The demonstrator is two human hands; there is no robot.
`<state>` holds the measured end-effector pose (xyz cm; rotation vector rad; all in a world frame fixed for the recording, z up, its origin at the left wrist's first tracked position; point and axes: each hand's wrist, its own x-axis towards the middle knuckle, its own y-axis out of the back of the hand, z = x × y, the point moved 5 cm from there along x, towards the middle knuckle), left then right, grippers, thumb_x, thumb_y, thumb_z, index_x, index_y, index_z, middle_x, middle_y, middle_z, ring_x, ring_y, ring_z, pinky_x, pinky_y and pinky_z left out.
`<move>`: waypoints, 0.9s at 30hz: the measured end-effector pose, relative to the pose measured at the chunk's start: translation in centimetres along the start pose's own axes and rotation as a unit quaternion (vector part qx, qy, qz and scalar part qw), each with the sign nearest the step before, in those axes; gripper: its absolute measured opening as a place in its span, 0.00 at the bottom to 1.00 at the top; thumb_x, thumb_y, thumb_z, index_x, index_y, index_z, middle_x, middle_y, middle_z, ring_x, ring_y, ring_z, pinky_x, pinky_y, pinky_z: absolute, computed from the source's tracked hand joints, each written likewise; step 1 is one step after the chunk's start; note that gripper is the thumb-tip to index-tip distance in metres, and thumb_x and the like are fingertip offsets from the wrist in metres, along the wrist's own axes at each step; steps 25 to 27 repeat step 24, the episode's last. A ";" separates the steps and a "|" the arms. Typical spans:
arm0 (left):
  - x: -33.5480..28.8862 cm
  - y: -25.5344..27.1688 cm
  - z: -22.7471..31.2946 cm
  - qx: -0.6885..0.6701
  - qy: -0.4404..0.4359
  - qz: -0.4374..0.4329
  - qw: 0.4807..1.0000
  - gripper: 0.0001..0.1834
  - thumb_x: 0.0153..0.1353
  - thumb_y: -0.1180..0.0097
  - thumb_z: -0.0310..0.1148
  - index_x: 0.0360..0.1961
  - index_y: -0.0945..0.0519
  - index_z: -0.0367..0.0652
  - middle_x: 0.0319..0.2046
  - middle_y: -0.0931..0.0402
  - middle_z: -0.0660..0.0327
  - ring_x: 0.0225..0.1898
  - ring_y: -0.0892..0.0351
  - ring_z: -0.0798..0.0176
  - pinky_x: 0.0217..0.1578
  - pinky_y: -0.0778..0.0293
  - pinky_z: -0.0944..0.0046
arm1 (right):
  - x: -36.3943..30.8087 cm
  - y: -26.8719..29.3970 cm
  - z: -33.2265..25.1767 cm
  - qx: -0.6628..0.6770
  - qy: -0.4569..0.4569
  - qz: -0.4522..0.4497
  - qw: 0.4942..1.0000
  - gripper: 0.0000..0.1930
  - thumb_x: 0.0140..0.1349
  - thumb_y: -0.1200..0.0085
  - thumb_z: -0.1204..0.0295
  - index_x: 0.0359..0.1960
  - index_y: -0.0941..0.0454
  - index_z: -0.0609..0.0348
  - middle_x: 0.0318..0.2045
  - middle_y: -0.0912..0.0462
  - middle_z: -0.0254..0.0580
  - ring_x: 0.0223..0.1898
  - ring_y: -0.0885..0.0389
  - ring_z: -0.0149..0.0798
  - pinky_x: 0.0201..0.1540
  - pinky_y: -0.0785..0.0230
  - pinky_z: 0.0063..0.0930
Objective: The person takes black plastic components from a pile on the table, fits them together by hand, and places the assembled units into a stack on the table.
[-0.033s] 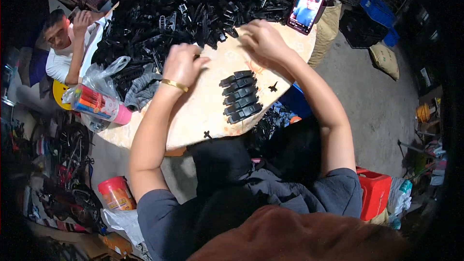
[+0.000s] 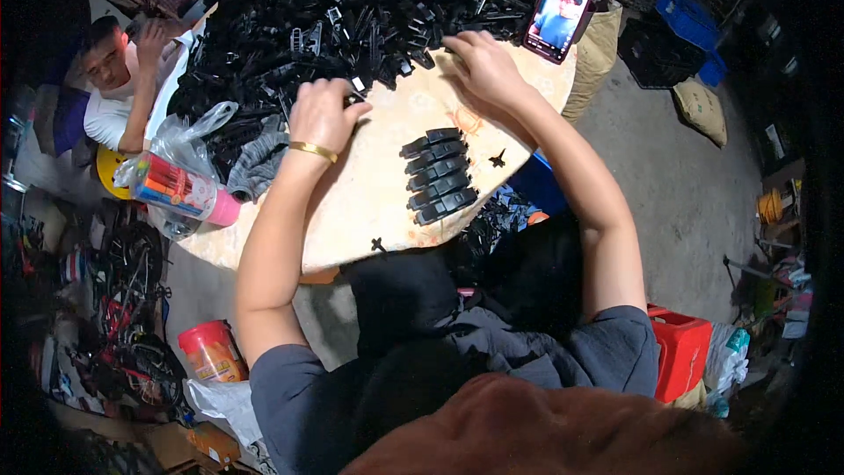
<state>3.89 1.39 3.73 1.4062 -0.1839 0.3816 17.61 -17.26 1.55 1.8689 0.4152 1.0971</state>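
A large heap of black plastic parts [image 2: 264, 44], some with shiny metal bits, covers the far side of the table. My left hand [image 2: 323, 114], with a gold-coloured bracelet at the wrist, is at the heap's near edge; its fingers bend over the parts and the thumb stands apart. To the right, my right hand [image 2: 482, 69] reaches the heap's edge with loosely bent, parted fingers. No part shows clearly in either hand; the fingertips are partly hidden. Between my forearms lies a neat row of several black plastic clips [image 2: 440, 176]. Small black pieces [image 2: 498, 158] lie nearby.
A phone [image 2: 557, 18] stands at the table's [image 2: 352, 229] right edge. On the left are a clear bag [image 2: 189, 142], a pink-based container of coloured pens [image 2: 180, 189] and grey cloth [image 2: 259, 163]. Another person [image 2: 114, 79] sits at far left. A red stool [image 2: 681, 347] stands at right.
My left hand has shifted slightly left, its thumb closer to the fingers. The right hand has moved slightly, its fingers a little farther over the heap's edge. The row of clips is unchanged.
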 end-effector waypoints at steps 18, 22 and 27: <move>0.4 -1.8 -2.9 -0.032 0.059 0.015 0.998 0.20 0.45 0.41 0.28 0.43 0.25 0.40 0.37 0.25 0.45 0.40 0.24 0.42 0.43 0.27 0.51 | -2.3 -0.7 -3.7 0.156 0.040 -0.133 0.978 0.13 0.64 0.57 0.61 0.35 0.28 0.58 0.25 0.21 0.52 0.30 0.22 0.55 0.35 0.32 0.46; 0.8 -1.8 -3.9 -0.086 0.082 -0.018 0.993 0.22 0.45 0.40 0.30 0.45 0.26 0.41 0.37 0.24 0.46 0.41 0.24 0.43 0.44 0.27 0.53 | -2.3 -0.4 -3.0 0.039 0.010 -0.150 0.988 0.16 0.63 0.55 0.56 0.34 0.25 0.57 0.24 0.20 0.52 0.31 0.22 0.55 0.36 0.31 0.46; 0.9 -1.6 -4.7 -0.215 0.165 -0.094 0.958 0.26 0.45 0.38 0.32 0.48 0.27 0.44 0.38 0.22 0.50 0.40 0.21 0.51 0.45 0.27 0.59 | -2.6 -0.4 -2.9 0.065 0.048 -0.128 0.989 0.15 0.63 0.53 0.58 0.36 0.25 0.58 0.26 0.20 0.51 0.32 0.21 0.53 0.35 0.30 0.42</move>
